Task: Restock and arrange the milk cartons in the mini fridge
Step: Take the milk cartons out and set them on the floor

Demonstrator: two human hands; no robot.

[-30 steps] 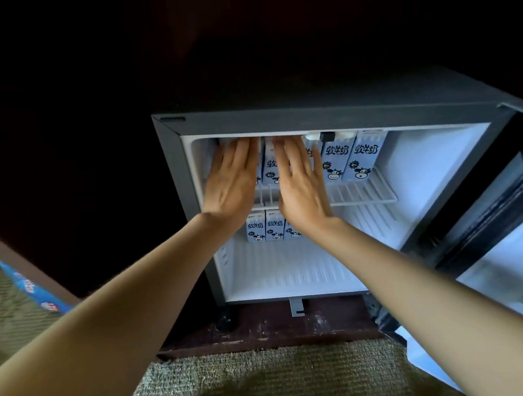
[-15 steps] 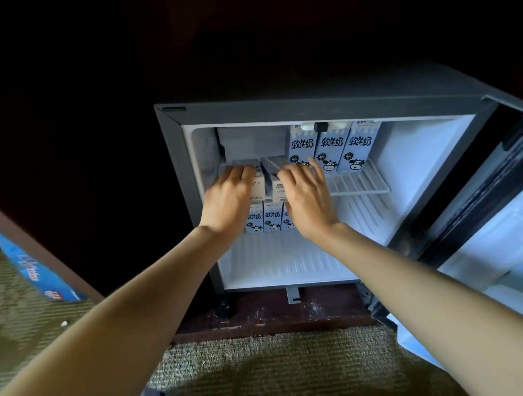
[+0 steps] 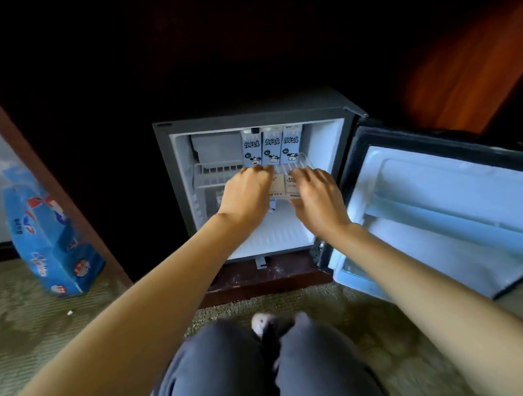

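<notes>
Both hands are holding cartons at the mini fridge (image 3: 173,184) mouth: left hand (image 3: 247,192) gripping one carton (image 3: 276,186), right hand (image 3: 315,194) another (image 3: 293,186), long axes lying flat, pointing inward, just below the wire shelf (image 3: 215,171).

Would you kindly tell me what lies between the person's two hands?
In the head view, two tipped milk cartons lie between the left hand and right hand, side by side.
</notes>
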